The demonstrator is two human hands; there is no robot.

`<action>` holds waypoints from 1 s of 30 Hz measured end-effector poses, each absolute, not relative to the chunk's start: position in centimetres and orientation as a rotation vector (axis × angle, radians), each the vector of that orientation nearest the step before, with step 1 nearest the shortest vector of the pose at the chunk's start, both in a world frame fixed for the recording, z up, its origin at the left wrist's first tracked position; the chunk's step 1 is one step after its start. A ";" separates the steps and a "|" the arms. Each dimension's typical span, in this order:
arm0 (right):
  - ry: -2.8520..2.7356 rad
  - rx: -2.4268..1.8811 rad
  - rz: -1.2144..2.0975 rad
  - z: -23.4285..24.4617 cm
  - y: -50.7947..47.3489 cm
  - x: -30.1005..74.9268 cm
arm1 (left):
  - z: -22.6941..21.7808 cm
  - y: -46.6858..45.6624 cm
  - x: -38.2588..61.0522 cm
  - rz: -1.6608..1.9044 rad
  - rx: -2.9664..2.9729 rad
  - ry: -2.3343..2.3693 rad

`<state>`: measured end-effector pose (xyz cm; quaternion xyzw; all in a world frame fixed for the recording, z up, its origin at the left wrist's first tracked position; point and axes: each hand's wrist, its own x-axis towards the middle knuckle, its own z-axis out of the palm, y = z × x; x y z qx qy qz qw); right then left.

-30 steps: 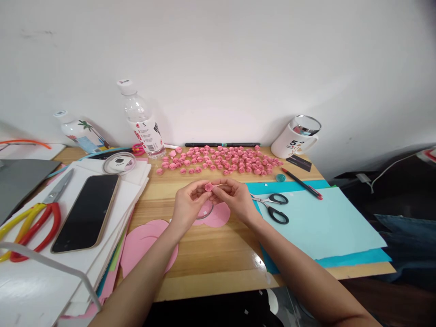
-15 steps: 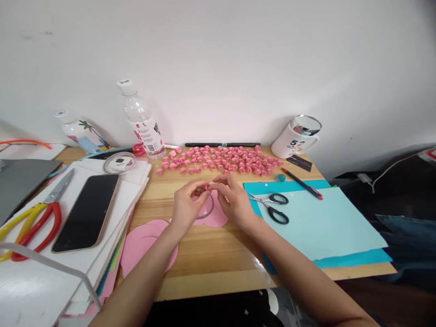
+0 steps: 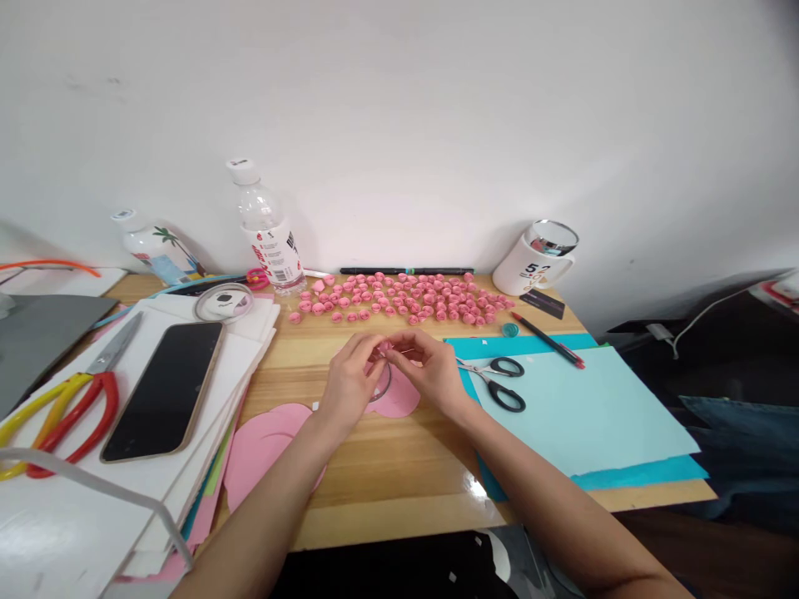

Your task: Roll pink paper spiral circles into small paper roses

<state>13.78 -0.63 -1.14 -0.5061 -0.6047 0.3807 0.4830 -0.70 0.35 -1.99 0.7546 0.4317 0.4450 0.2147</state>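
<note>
Done: rolled roses (image 3: 409,298) heaped above centre.
Grip: left hand (image 3: 348,384), right hand (image 3: 432,376) pinched one pink coil (image 3: 383,346).
Left: pink discs (image 3: 268,449) unrolled.

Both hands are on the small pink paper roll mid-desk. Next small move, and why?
Probably a slight twist of the pink paper roll between the fingertips to tighten it. The left hand and right hand both pinch it above the pink paper disc, and it is not yet among the cluster of pink rolls at the back of the wooden desk.
</note>
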 end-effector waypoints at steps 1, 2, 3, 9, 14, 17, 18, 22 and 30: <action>-1.478 -1.238 0.896 -1.1 -0.4 14.1 | -2.0 0.4 -0.7 1.214 2.082 1.216; -1.488 -1.247 0.855 -1.0 0.0 14.7 | -2.1 0.4 -0.8 1.190 2.071 1.243; -1.500 -1.264 0.800 -0.9 0.4 15.4 | -2.1 0.4 -0.8 1.166 2.061 1.277; -1.780 -1.747 0.260 -0.8 2.8 21.4 | -1.3 0.4 -1.1 0.893 1.981 1.447; -2.019 -2.040 -0.033 -1.5 3.1 22.3 | -0.2 -0.2 -0.9 0.588 2.012 1.321; -2.061 -2.049 -0.093 -1.7 3.2 22.0 | 0.1 -0.4 -0.9 0.427 2.107 1.305; -2.056 -2.039 -0.100 -1.6 3.2 22.0 | 0.1 -0.4 -1.0 0.391 2.128 1.302; -1.997 -1.932 -0.078 -0.4 2.4 21.5 | 0.1 -0.5 -1.0 0.350 2.175 1.302; -2.157 -1.524 0.742 -0.2 -0.2 17.1 | 0.6 -0.6 -0.7 0.500 2.271 1.751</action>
